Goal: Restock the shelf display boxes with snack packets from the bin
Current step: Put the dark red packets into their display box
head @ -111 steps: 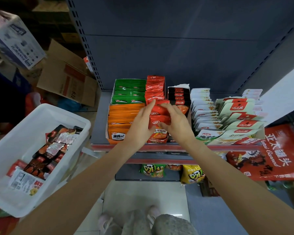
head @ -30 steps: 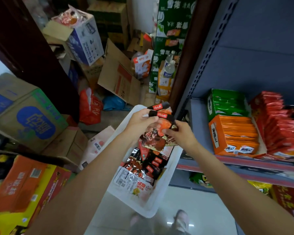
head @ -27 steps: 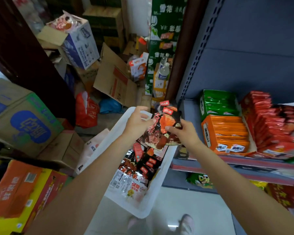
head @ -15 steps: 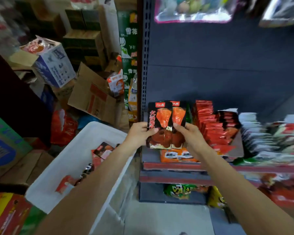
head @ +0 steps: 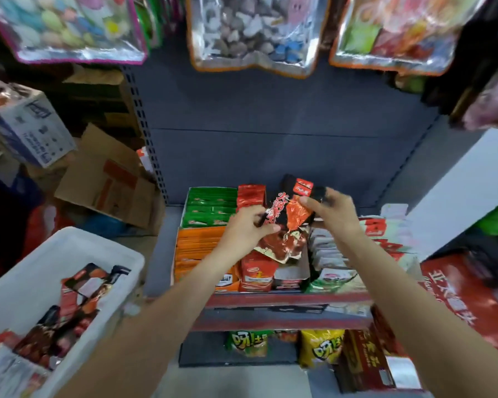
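Note:
Both hands hold a small bunch of black-and-red snack packets (head: pixel 285 225) above the shelf's display boxes. My left hand (head: pixel 246 229) pinches the bunch at its left edge. My right hand (head: pixel 332 209) grips its upper right corner. Below the packets stands a half-empty black-and-white display box (head: pixel 292 275), between a row of red packets (head: pixel 256 272) and rows of white packets (head: pixel 328 254). An orange box (head: pixel 197 251) and a green box (head: pixel 210 206) sit further left. The white bin (head: pixel 20 285) at lower left holds several more black-and-red packets (head: pixel 78 305).
The red shelf edge (head: pixel 285 301) runs below the boxes, with yellow and green chip bags (head: pixel 322 347) on the shelf under it. Clear bags of toys (head: pixel 253 30) hang overhead. Cardboard boxes (head: pixel 110 179) are piled on the floor at left. A red sack (head: pixel 469 300) leans at right.
Both hands lifted a bunch of black-and-red packets out of the bin and carried it right, over the shelf. It now hangs tilted above the display boxes.

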